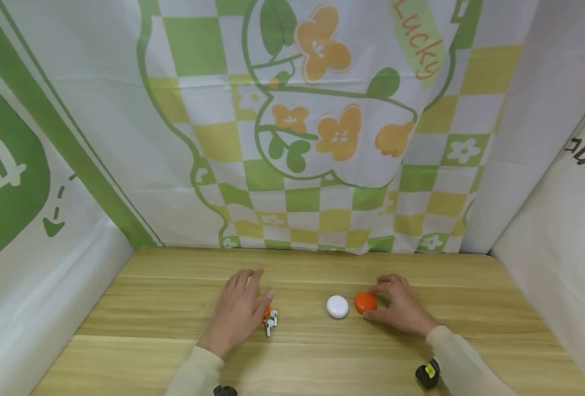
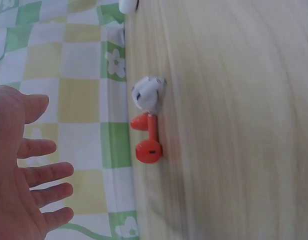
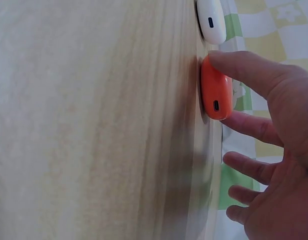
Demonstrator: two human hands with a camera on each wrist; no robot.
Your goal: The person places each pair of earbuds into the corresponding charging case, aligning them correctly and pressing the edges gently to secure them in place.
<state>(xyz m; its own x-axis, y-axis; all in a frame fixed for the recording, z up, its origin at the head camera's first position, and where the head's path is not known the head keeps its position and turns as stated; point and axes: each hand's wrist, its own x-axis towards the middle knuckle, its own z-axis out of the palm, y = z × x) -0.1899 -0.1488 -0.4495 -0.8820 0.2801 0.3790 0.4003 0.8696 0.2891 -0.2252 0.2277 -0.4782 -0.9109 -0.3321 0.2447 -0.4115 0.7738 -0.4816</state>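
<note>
My right hand (image 1: 402, 309) pinches an orange earbud charging case (image 1: 365, 303) between thumb and index finger. The right wrist view shows the case's port (image 3: 216, 105) facing the camera, while the other fingers stay spread. Left of it lies a white charging case (image 1: 337, 307), rounded and apparently closed. My left hand (image 1: 235, 312) hovers beside the loose earbuds with its fingers extended, holding nothing. Those are white earbuds (image 2: 148, 94) and orange earbuds (image 2: 149, 151), lying close together on the wooden table (image 1: 302, 360). In the head view the left hand partly hides the orange earbuds.
A checked green, yellow and white cloth (image 1: 302, 220) hangs along the table's back edge. White printed sheets (image 1: 89, 137) enclose the left and right sides. Dark wrist devices (image 1: 427, 375) sit beneath both sleeves.
</note>
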